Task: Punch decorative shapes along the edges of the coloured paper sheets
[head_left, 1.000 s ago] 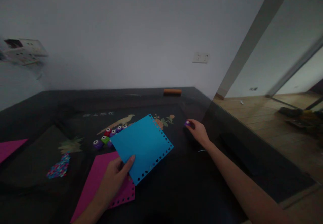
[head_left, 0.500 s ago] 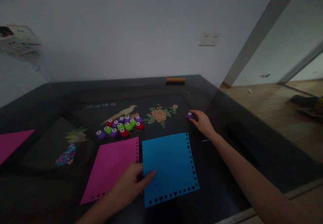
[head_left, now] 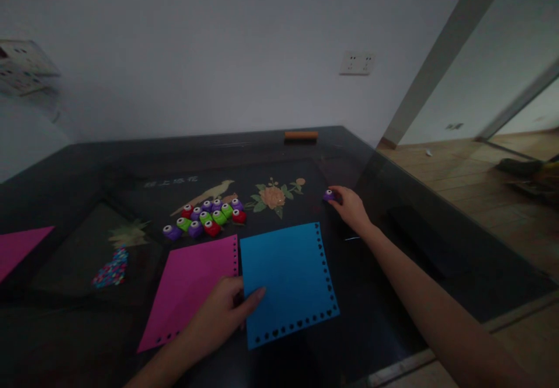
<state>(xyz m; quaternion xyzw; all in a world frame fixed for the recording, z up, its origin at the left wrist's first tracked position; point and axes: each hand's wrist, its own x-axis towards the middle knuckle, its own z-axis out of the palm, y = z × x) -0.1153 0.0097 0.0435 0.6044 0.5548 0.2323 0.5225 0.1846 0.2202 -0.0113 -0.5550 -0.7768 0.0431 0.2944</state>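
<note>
Nearest, the left hand (head_left: 222, 306) grips one blue sheet (head_left: 283, 274) by its left edge, thumb on top, the other fingers under or behind it. Dark holes run along the sheet's right and near edges; whether it lies flat on the table (head_left: 358, 330) cannot be told.

Pink sheets: two. One (head_left: 192, 280), holed along its right and near edges, lies just left of the blue and partly behind the left hand; the other (head_left: 21, 247) is cut off at the left border. One heap (head_left: 111, 268) of many-coloured bits lies between them.

Beyond the sheets, one cluster of eyed blocks (head_left: 205, 217): thirteen counted, six purple, four green, three red. Well right of it, the right hand (head_left: 351, 206) pinches a single purple block (head_left: 328, 196) between thumb and fingers.

Table prints: one bird (head_left: 213, 193), one large flower (head_left: 273, 196). Writing (head_left: 171, 182): four pale characters; the second reads 上, the last 花, the others too blurred.

At the far edge, one orange-brown roll (head_left: 301, 136); on the wall behind, one double socket (head_left: 357, 63).
</note>
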